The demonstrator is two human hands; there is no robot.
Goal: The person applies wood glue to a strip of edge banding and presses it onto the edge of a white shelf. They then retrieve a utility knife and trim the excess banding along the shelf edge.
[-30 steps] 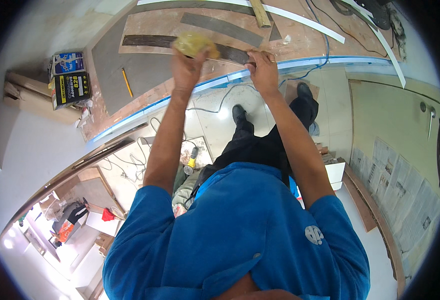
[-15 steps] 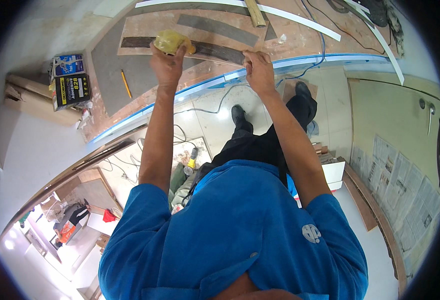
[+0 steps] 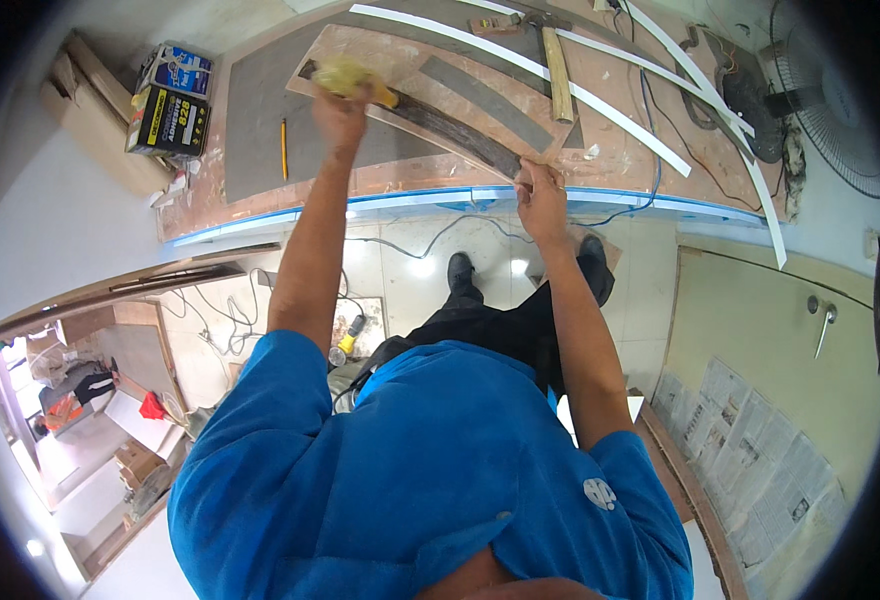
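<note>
My left hand (image 3: pixel 342 118) is closed round a translucent yellow plastic container (image 3: pixel 348 76) with an orange end, both smeared by motion. It is over the far left part of a long dark strip (image 3: pixel 450 128) with a streaked face. My right hand (image 3: pixel 542 200) pinches the strip's near right end between thumb and fingers. Beneath the strip lies a pale brown board (image 3: pixel 368 42) on the worktop, and a flat grey strip (image 3: pixel 485 103) rests on that board. What the container holds cannot be made out.
A hammer (image 3: pixel 558 85) and long white strips (image 3: pixel 640 132) lie at the back right, near a fan (image 3: pixel 838 108). A yellow pencil (image 3: pixel 284 150) and black tin (image 3: pixel 168 122) are at left. Blue cable (image 3: pixel 657 165) crosses the worktop edge. A power tool (image 3: pixel 348 342) lies below.
My left hand has moved the yellow container toward the strip's left end. My right hand keeps hold of the other end. The whole view has turned, bringing the fan into sight.
</note>
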